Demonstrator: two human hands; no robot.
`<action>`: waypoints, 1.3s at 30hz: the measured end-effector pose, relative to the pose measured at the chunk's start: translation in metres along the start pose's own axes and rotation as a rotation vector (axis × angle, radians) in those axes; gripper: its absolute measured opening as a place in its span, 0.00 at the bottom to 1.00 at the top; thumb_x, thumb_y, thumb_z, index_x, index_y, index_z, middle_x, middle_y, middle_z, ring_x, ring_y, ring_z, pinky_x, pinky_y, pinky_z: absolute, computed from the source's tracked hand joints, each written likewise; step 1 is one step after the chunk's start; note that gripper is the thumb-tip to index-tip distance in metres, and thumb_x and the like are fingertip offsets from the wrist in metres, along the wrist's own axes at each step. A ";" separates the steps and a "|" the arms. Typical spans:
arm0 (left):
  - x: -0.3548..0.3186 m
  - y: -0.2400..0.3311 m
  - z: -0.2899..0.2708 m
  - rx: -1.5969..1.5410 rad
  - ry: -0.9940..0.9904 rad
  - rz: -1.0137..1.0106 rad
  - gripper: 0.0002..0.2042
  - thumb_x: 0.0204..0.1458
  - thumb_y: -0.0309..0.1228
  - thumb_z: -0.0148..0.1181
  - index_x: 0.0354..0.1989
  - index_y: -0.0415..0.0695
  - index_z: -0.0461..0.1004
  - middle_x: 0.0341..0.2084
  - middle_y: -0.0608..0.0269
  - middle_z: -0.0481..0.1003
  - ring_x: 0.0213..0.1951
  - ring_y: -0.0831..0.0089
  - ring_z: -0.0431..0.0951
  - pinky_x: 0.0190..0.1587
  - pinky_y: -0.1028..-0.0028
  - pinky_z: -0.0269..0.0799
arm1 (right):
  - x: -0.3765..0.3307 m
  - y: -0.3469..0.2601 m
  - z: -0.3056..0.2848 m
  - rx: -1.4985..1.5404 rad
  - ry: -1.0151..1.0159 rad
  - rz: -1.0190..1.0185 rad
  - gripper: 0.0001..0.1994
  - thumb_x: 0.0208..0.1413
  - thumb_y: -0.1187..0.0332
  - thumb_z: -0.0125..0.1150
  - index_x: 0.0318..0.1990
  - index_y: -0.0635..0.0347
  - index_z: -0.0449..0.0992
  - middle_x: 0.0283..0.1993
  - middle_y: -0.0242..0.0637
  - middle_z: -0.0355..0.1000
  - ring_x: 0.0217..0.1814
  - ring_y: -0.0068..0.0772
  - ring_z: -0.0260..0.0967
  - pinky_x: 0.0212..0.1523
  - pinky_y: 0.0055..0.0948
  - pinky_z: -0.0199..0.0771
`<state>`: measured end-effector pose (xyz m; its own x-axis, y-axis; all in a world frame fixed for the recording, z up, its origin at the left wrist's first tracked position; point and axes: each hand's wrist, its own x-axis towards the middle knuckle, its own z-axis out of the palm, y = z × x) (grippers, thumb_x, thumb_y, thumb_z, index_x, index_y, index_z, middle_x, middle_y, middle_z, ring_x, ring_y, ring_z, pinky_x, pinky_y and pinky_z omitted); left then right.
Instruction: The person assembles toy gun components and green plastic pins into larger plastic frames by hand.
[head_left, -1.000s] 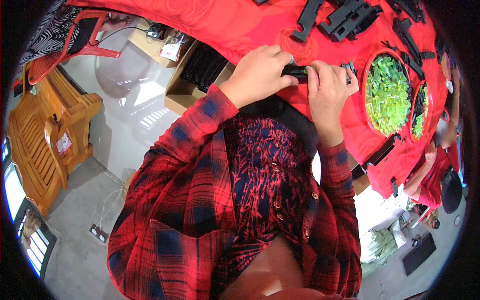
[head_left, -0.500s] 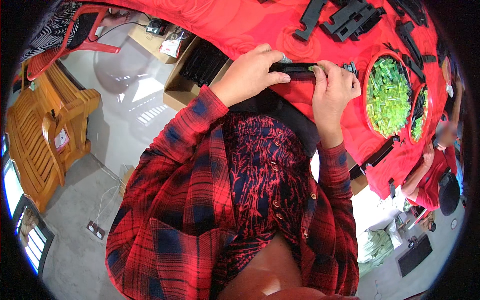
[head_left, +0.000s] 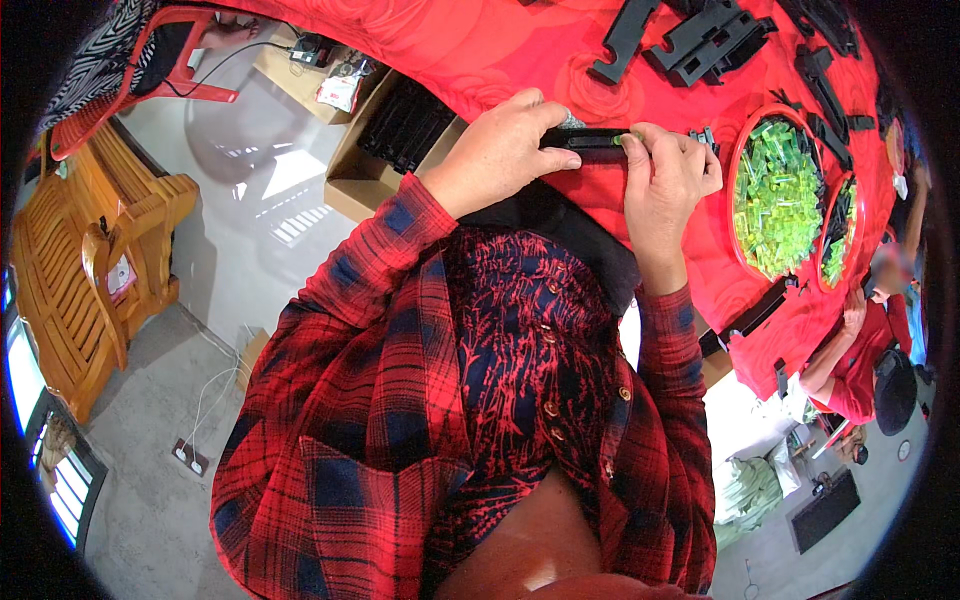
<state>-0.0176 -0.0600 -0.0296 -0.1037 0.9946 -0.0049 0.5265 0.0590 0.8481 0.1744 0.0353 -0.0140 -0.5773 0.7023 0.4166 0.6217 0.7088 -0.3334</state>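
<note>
A narrow black plastic strip (head_left: 597, 138) is held level between my two hands, at the near edge of the red-covered table. My left hand (head_left: 505, 150) is closed round its left end, thumb along the near side. My right hand (head_left: 668, 180) pinches its right end with thumb and fingers. A bit of green shows at the right thumb tip; its shape is too small to make out. Small grey metallic parts (head_left: 705, 138) show just beyond the right fingers, and whether they join the strip I cannot tell.
A red-rimmed tray (head_left: 736, 200) of small yellow-green clear pieces (head_left: 778, 195) stands to the right, a smaller tray beside it. Black plastic parts (head_left: 710, 42) lie at the back. A cardboard box (head_left: 350, 190) with black strips stands left. Another person (head_left: 850, 350) sits far right.
Both hands stay nearly in place on the black strip. The strip seems tilted very slightly, and the view has shifted a little.
</note>
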 end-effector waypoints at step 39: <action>-0.001 0.001 0.005 0.047 0.049 -0.037 0.19 0.46 0.39 0.71 0.37 0.36 0.75 0.31 0.50 0.69 0.36 0.50 0.73 0.39 0.60 0.69 | 0.008 -0.004 -0.002 -0.028 -0.137 -0.020 0.07 0.55 0.65 0.67 0.39 0.52 0.79 0.35 0.30 0.76 0.45 0.32 0.71 0.58 0.42 0.55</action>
<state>-0.0127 -0.0607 -0.0311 -0.1643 0.9864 -0.0092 0.5607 0.1010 0.8218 0.1683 0.0375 -0.0075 -0.6557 0.6918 0.3025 0.6227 0.7220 -0.3015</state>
